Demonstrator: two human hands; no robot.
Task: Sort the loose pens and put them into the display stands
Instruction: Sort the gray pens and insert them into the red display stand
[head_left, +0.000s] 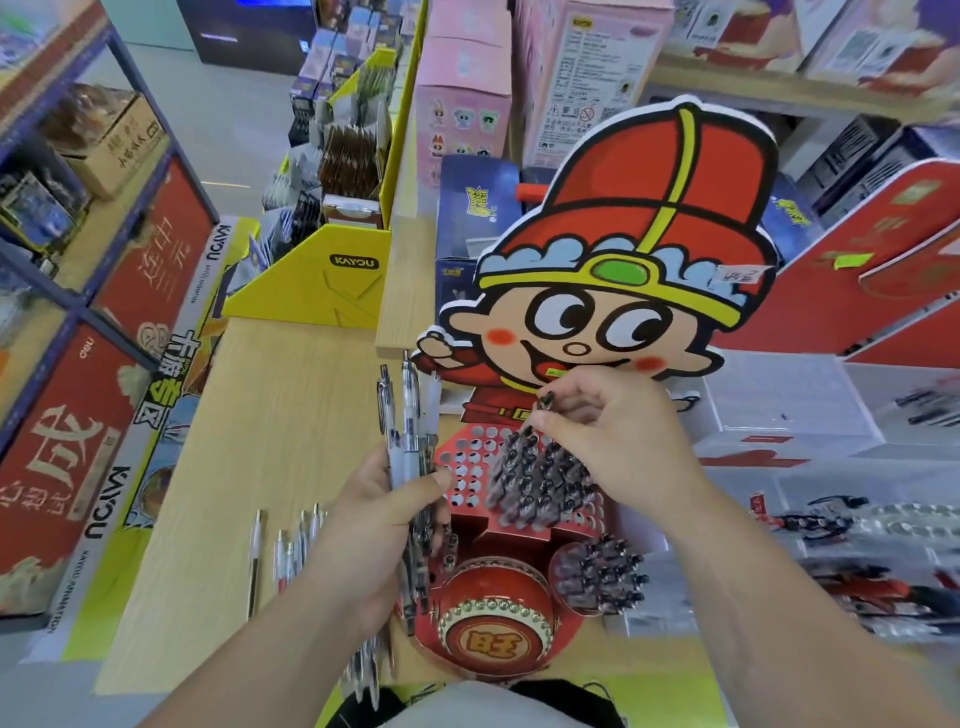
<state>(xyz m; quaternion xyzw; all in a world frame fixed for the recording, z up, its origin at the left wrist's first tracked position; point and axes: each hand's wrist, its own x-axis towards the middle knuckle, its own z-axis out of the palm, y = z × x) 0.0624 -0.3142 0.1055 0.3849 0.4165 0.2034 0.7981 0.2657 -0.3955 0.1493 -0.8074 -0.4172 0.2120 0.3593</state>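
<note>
At the lower left of the frame, a few loose pens (291, 545) lie on the wooden counter (249, 415), waiting their turn. Just right of them, the left hand (379, 525) is closed around a bundle of pens (408, 436), their clip ends standing up toward the middle of the frame and the tips poking out below the palm. I would keep that bundle upright and fanned a little, so one pen can be drawn off without dragging its neighbours.

At the centre stands the red display stand (498, 519) with its cartoon figure backboard (623, 249). Its perforated top (467, 457) is filled on the right side with dark pen ends, while the left holes are empty. A smaller round holder (597, 577) at lower right of the stand looks full too.

Right of centre, the right hand (608, 431) pinches one pen top (545, 401) between fingertips above the filled cluster. Whether it is seating or lifting that pen, I cannot tell. Best to sink it straight down its hole, not slanted, and fill the empty left holes next.
</note>
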